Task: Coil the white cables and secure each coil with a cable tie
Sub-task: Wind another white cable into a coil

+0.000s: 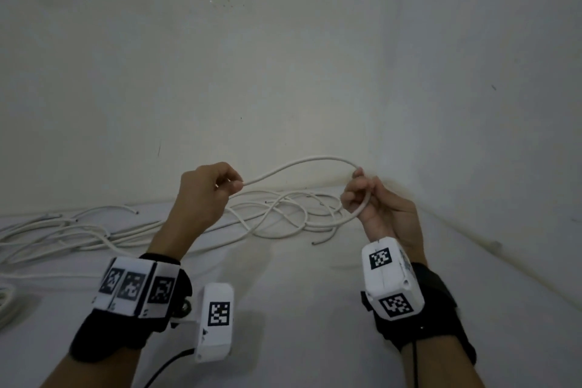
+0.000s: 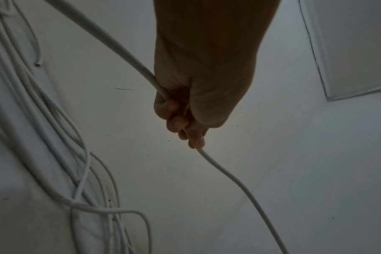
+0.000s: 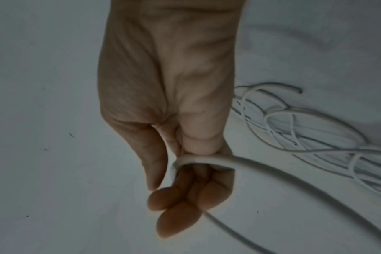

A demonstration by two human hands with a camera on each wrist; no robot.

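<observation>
Overhead, thin white cable arcing between hands, left hand fingers pinching it, right hand fingers curled around it.

Dim, flat light all round, greyish and grainy. Soft shadows pool beneath the wrists on the white surface. Both wrist views are murky, the near cable smeared out of focus. Straight edges bow toward the head view's corners.
</observation>
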